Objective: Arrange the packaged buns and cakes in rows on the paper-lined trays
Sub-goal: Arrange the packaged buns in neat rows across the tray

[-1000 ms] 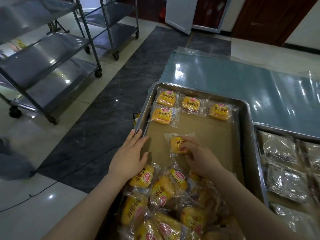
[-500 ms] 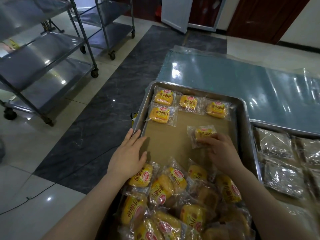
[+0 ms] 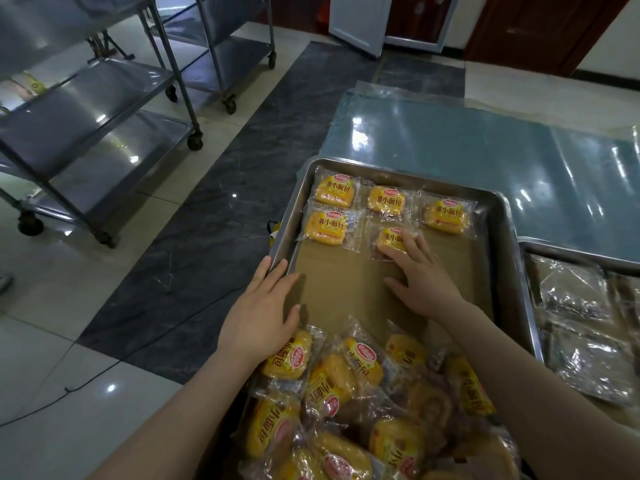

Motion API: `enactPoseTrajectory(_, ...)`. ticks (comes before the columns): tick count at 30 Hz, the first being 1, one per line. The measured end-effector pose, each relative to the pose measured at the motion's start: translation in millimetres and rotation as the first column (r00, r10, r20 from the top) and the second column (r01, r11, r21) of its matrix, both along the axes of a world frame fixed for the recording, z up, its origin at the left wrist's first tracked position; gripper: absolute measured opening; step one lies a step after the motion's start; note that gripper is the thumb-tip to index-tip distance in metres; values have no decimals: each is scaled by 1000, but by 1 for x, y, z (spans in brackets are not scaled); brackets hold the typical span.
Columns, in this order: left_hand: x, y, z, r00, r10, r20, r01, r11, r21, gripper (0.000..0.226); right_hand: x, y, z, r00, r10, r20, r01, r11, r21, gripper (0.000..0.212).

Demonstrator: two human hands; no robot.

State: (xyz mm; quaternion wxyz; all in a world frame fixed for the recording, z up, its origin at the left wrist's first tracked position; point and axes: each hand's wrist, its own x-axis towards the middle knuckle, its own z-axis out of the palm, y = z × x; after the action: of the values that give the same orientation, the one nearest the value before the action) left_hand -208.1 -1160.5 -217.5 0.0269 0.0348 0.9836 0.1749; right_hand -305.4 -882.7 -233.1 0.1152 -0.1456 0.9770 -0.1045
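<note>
The right hand [image 3: 424,282] has carried one packaged bun [image 3: 389,239] up from the near end of the tray [image 3: 287,223], swinging it first towards the tray's right side and then back to the middle. The bun now lies flat on the brown paper [image 3: 339,282] in the tray's second row, just beside the bun at the left of that row [image 3: 325,227] and directly below the middle bun of the far row [image 3: 387,200]. The hand no longer grasps the packet: its fingers lie straight across the top, pressing it into place. The left hand [image 3: 259,313] has stayed on the tray's left rim, fingers extended and holding nothing. That makes five buns placed, three in the far row and two in the second. The slot at the tray's right, below the far-right bun [image 3: 446,216], looks like the next to fill from the loose pile [image 3: 346,393] at the near end.
</note>
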Motion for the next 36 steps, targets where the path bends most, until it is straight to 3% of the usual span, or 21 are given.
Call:
enactPoseTrajectory(5, 0, 0, -1, 1000, 1, -10, -1, 1000, 0, 55, -8, -10, 1, 1000, -13, 25, 13, 1000, -22, 63)
enactPoseTrajectory(8, 1, 0, -2, 1000, -6, -23, 6, 1000, 8, 55, -1, -10, 11, 999, -38, 8, 38, 993, -112, 59)
enactPoseTrajectory(11, 1, 0, -3, 999, -15, -38, 16, 1000, 4, 55, 17, -4, 26, 987, -157, -22, 145, 949, -281, 37)
enactPoseTrajectory(13, 1, 0, -3, 998, -40, -53, 39, 999, -23, 55, 34, 6, 35, 977, -189, 101, 211, 933, -293, 12)
enactPoseTrajectory(16, 1, 1, -1, 994, -81, -78, 75, 994, -77, 56, 62, 18, 43, 924, -121, 363, 185, 972, -147, 19)
enactPoseTrajectory(18, 1, 2, 0, 992, -91, -84, 82, 992, -96, 57, 75, 20, 45, 892, -74, 446, 145, 981, -128, 22)
enactPoseTrajectory(21, 2, 2, 0, 992, -98, -75, 88, 989, -120, 58, 83, 23, 49, 901, -135, 411, 229, 956, -186, 17)
enactPoseTrajectory(24, 2, 3, 2, 993, -102, -65, 95, 990, -102, 57, 86, 27, 58, 885, -329, 329, 442, 817, -370, 17)
enactPoseTrajectory(27, 6, 3, 8, 990, -105, -96, 101, 994, -48, 52, 92, 28, 72, 860, -412, 301, 510, 660, -552, 25)
enactPoseTrajectory(31, 8, 15, 24, 982, -103, -159, 120, 988, 102, 47, 98, 22, 91, 881, -370, 294, 467, 590, -658, 27)
enactPoseTrajectory(33, 12, 36, 40, 991, -113, -72, 129, 946, 296, 51, 101, 15, 102, 905, -324, 276, 421, 586, -692, 24)
enactPoseTrajectory(36, 21, 71, 61, 955, -253, 157, 127, 822, 554, 55, 107, 7, 115, 937, -263, 230, 346, 614, -709, 26)
